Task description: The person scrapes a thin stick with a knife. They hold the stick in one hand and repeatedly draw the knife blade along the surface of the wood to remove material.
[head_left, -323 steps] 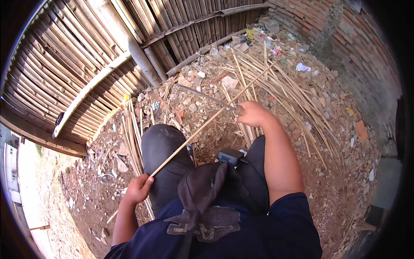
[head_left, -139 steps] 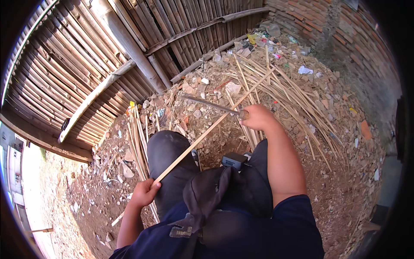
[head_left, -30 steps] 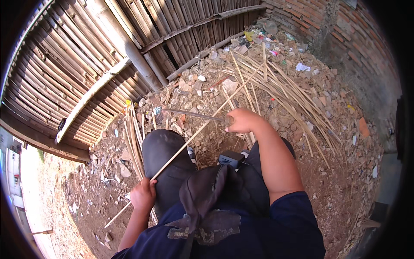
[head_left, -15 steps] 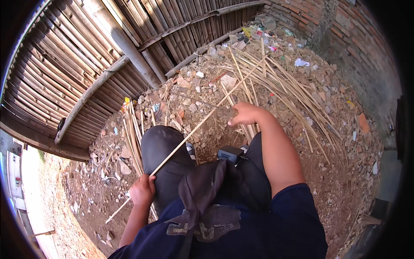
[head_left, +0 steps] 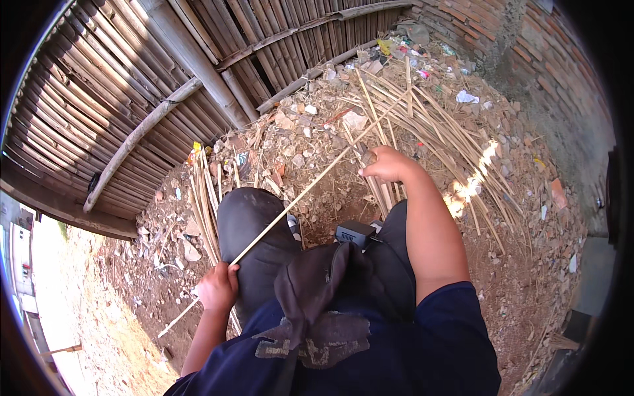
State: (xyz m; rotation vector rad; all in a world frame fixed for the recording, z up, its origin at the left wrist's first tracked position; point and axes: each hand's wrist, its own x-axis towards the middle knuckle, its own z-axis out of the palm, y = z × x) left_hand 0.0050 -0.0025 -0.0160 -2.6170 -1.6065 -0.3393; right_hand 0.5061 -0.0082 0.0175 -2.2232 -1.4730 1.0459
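My left hand [head_left: 218, 288] is closed around a long, pale bamboo strip [head_left: 290, 205]. The strip slants from beside my left thigh, over my left knee, to the far bundle. My right hand [head_left: 391, 164] is closed around a dark knife [head_left: 367, 157], beside the upper part of the strip. Little of the knife shows, and I cannot tell whether its blade touches the strip. Below my right hand, several split strips [head_left: 382, 193] stand close to my right knee.
Many bamboo strips [head_left: 436, 132] lie spread at the far right. Another bundle [head_left: 203, 198] leans beside my left knee. A dark box-shaped device [head_left: 354, 233] sits between my legs. A bamboo wall [head_left: 125, 112] rises at left, a brick wall [head_left: 555, 66] at right. Rubble and litter cover the ground.
My right hand has shifted slightly right and up, and the knife's blade, which pointed left across the strip, has swung away. The left hand keeps its hold. Sunlit patches now show on the right.
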